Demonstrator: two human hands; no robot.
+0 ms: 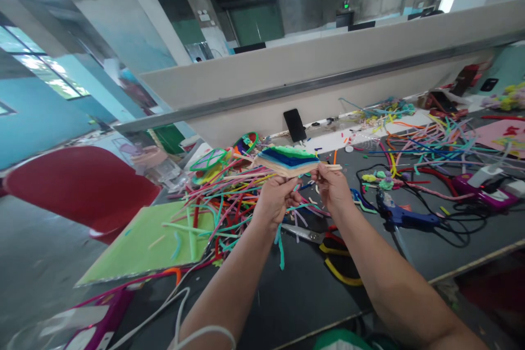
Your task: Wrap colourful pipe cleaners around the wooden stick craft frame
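Note:
Both hands hold up a layered craft piece (287,159) made of fuzzy stems, green and blue on top with cream along its lower edge. My left hand (276,199) pinches the lower edge near its middle. At the right end, the fingers of my right hand (331,186) close on the cream strip, whose tips stick out past them. Beneath the hands lie scissors (342,273) with yellow, red and black handles. A tangled heap of colored stems (205,191) spreads beside and behind my left hand.
A blue glue gun (410,219) with black cables lies at the right, near a purple power strip (488,191). A phone (294,124) leans against the partition. A green sheet (151,240) and a red chair (82,191) are at the left.

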